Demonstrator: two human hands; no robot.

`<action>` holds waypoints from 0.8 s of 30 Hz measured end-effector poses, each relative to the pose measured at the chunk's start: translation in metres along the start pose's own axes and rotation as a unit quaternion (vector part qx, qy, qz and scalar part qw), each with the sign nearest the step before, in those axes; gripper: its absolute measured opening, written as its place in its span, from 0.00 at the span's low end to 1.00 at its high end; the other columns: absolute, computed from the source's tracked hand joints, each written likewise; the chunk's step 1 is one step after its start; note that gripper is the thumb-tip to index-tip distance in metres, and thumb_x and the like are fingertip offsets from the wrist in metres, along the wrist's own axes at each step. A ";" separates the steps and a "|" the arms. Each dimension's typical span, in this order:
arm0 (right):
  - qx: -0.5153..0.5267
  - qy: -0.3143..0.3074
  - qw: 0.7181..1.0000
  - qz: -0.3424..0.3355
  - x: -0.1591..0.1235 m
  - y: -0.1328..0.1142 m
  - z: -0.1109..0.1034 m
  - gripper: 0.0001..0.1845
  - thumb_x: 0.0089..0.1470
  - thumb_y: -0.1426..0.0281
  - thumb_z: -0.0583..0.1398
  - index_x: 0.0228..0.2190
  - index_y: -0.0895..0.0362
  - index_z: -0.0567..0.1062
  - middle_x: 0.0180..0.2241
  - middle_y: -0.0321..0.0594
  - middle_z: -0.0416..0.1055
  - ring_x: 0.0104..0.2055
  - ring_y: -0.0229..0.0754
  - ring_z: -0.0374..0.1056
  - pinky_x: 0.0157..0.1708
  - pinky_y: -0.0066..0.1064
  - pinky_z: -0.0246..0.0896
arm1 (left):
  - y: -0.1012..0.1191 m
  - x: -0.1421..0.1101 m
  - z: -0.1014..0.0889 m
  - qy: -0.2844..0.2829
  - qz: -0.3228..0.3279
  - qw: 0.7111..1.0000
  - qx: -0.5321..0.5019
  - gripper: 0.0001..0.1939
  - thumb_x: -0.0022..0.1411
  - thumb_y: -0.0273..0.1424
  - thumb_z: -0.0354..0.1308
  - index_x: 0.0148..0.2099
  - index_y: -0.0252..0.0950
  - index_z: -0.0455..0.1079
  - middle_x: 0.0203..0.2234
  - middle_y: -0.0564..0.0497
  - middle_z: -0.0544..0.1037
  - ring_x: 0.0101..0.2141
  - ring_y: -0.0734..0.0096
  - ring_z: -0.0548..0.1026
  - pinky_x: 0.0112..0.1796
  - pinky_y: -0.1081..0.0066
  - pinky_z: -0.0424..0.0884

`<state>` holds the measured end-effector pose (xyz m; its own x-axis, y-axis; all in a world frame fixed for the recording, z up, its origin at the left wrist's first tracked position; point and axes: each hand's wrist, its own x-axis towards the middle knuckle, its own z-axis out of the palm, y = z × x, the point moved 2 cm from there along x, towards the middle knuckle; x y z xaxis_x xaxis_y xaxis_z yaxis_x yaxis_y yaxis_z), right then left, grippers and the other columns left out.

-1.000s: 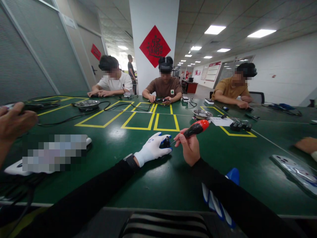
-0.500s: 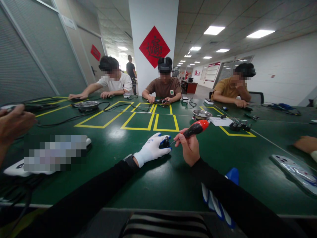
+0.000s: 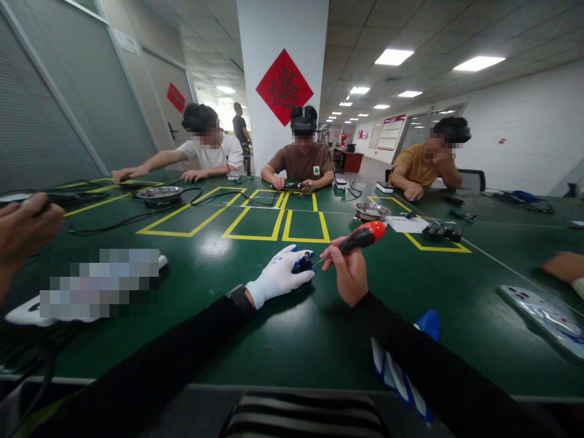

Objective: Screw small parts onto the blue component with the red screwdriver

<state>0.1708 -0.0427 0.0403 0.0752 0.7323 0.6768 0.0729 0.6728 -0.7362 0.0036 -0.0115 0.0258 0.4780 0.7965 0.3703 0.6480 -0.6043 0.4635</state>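
My left hand (image 3: 280, 274), in a white glove with blue fingertips, is closed around a small black part (image 3: 305, 262) on the green table. A round metallic piece sticks up from the top of that part; the rest is partly hidden by the fingers. My bare right hand (image 3: 349, 274) grips a screwdriver (image 3: 362, 238) with a red and black handle. Its shaft slants down to the left, and the tip meets the right side of the black part or lies very close to it. A spare blue and white glove (image 3: 401, 371) lies under my right forearm.
Yellow tape outlines mark the green table (image 3: 255, 353). Metal bowls (image 3: 371, 210) stand farther off, with several black parts (image 3: 442, 232) and paper (image 3: 405, 224) at the right. A phone (image 3: 542, 319) lies right, a white device (image 3: 27, 308) left. Co-workers sit around.
My hands, the screwdriver and the black part stay almost in place. Across the table, the co-worker in white reaches farther left, and the co-worker at the right has shifted a hand leftward.
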 end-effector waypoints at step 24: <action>0.088 -0.035 0.996 -0.001 0.004 -0.014 0.006 0.16 0.57 0.66 0.55 0.48 0.52 0.63 0.40 0.40 0.67 0.35 0.39 0.68 0.40 0.39 0.67 | 0.010 0.002 -0.003 -0.023 -0.018 0.999 -0.041 0.11 0.59 0.39 0.53 0.36 0.39 0.72 0.27 0.52 0.75 0.45 0.57 0.71 0.51 0.60 0.63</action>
<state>0.1645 -0.0484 0.0534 0.0052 0.7326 0.6807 -0.1029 0.6775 -0.7283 0.0091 -0.0161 0.0331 0.4834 0.8169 0.3148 0.6152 -0.5728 0.5417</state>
